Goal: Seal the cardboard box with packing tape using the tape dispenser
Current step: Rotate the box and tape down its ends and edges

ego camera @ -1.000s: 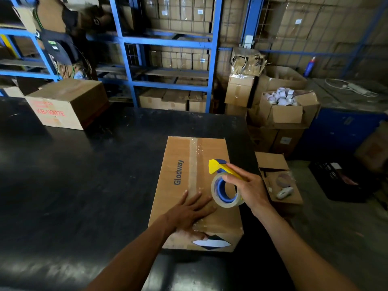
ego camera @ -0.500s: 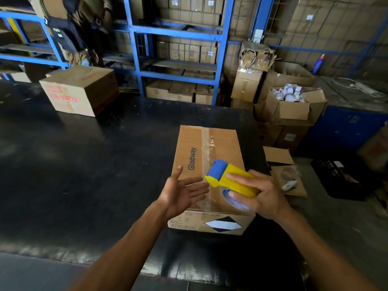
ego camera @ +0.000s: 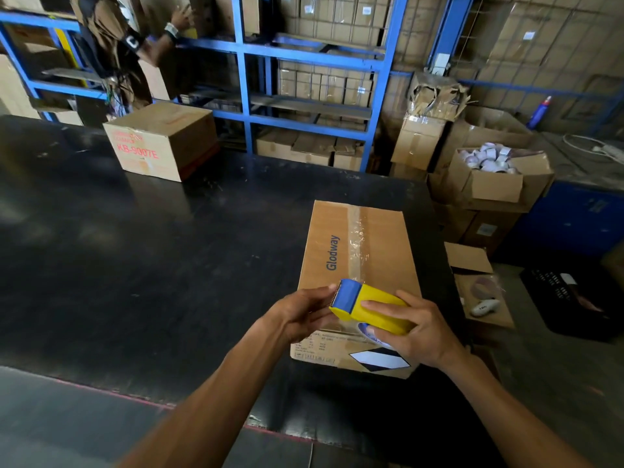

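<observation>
A brown cardboard box (ego camera: 388,251) marked "Glodway" lies on the black table (ego camera: 152,265), with a strip of clear tape (ego camera: 358,244) running along its top seam. Above the box's near end I hold a yellow and blue tape dispenser (ego camera: 368,307). My right hand (ego camera: 417,329) grips its yellow body and the roll beneath. My left hand (ego camera: 304,314) touches the blue cutter end with its fingertips. The near part of the box top is hidden behind my hands.
A second carton (ego camera: 162,143) with red print stands at the table's far left. Blue shelving (ego camera: 304,62) with stacked boxes lines the back, where another person's arm (ego camera: 158,38) reaches. Open cartons (ego camera: 493,184) and a small box (ego camera: 479,285) sit right of the table.
My left hand has lifted off the box top and come to the dispenser's cutter end. My right hand has turned the dispenser so its yellow back faces up, over the box's near end.
</observation>
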Demonstrator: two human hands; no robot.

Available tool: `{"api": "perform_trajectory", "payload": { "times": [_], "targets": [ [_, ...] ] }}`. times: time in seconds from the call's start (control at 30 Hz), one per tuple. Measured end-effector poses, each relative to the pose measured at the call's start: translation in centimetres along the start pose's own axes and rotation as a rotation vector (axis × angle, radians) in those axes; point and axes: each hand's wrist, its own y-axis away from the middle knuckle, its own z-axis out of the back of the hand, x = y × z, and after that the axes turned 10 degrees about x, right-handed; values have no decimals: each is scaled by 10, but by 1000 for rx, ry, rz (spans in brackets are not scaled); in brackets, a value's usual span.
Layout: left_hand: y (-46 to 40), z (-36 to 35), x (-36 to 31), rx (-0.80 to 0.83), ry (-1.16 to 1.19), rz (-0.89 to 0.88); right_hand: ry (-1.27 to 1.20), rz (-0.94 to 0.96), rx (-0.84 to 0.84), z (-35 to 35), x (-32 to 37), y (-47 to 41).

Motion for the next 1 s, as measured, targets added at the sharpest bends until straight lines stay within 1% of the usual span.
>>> {"api": "perform_trajectory", "payload": {
  "times": [0.17, 0.4, 0.5, 0.6, 0.7, 0.83, 0.93, 1.0],
  "targets": [
    [-2, 4, 2, -64, 16, -9, -25, -35, 31, -6, 2, 1],
    [-2, 11, 2, -53, 95, -4, -6, -41, 36, -6, 2, 2],
    [-2, 13, 5, -36, 18, -20, -4, -47, 47, -6, 3, 3],
    [-5, 14, 10, -95, -4, -25, -2, -50, 91, -6, 5, 0],
    [-4, 11, 13, -180, -55, -147, 50, -85, 161, -7, 6, -3],
    [-3, 10, 16, -369, -328, -353, 113, -108, 228, 1, 6, -8],
    [-4, 37, 8, -458, -391, -470, 186, -118, 251, 21, 0, -6],
    [-1, 56, 10, -486, -531, -526, 211, -124, 290, 33, -5, 0]
  ]
}}
